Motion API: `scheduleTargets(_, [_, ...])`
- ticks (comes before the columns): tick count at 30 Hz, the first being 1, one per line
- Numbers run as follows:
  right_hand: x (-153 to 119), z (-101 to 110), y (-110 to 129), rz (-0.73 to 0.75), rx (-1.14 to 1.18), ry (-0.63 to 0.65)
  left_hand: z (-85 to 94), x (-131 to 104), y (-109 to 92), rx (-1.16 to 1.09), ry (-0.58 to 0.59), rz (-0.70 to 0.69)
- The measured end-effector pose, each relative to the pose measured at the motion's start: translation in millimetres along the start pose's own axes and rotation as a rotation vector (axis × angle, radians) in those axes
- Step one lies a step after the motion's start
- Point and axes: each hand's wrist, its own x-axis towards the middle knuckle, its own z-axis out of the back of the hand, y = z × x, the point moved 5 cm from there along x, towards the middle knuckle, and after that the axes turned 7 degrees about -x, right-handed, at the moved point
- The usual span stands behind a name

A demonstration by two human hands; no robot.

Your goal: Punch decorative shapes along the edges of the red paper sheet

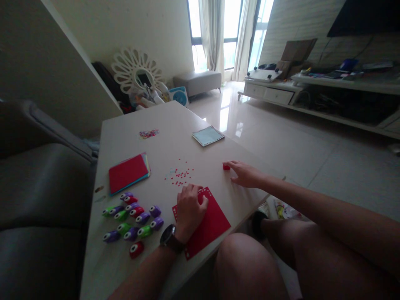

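Note:
A red sheet of paper with small holes punched along its edges lies near the front edge of the table. My left hand, a watch on its wrist, rests on the sheet with its fingers laid across the upper part. To the right, my right hand has its fingertips on a small red paper punch that stands on the table, apart from the sheet. Red and pale punched-out bits are scattered beyond my left hand. Several purple, green and red paper punches stand at the left.
A stack of coloured paper, red on top, lies on the table's left side. Farther back are a pile of colourful bits and a pale blue sheet with a punched border. A grey chair stands beside the white table.

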Motion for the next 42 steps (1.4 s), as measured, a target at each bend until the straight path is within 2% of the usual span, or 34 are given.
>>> scheduleTargets(6, [5.8, 4.3, 19.4, 0.024, -0.019, -0.013, -5.2, 1.7, 5.4, -0.005, 0.022, 0.065])
scheduleTargets(17, [-5.4, 2.2, 39.9, 0.198, 0.074, 0.072, -10.9, 4.4, 14.1, -0.101, 0.01, 0.126])
scheduleTargets(27, [-11.2, 2.6, 61.0, 0.389, 0.182, 0.07, -6.6, 6.5, 11.2, -0.157, 0.003, 0.124])
scheduleTargets(34, [-6.3, -5.5, 66.9, 0.408, 0.216, 0.09, -6.0, 5.1, 10.8, -0.19, -0.001, 0.133])
scheduleTargets(42, [-6.1, -4.7, 71.3, 0.39, 0.219, 0.1, -6.0, 5.3, 10.5, -0.213, -0.014, 0.116])
